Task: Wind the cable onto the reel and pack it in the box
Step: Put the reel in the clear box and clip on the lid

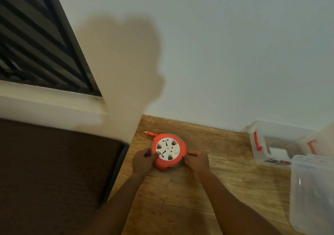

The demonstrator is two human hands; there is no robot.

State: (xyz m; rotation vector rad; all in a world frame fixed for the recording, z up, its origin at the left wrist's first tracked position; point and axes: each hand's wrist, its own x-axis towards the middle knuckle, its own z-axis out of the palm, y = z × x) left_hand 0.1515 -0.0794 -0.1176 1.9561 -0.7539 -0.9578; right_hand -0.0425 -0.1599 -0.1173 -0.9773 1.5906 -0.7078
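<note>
An orange cable reel [169,162] with a white socket face lies flat on the wooden table [207,195]. Its orange plug [149,133] sticks out at the reel's far left. My left hand [143,160] grips the reel's left side, thumb on the white face. My right hand [196,161] holds the reel's right edge, fingers pinched at the rim. The clear plastic box [260,144] with orange latches stands open at the right, against the wall. Most of the cable is hidden inside the reel.
The box's clear lid [310,189] lies at the table's right edge, near me. A dark brown cushioned surface [54,171] sits left of the table. A wall runs behind, with a barred window at upper left.
</note>
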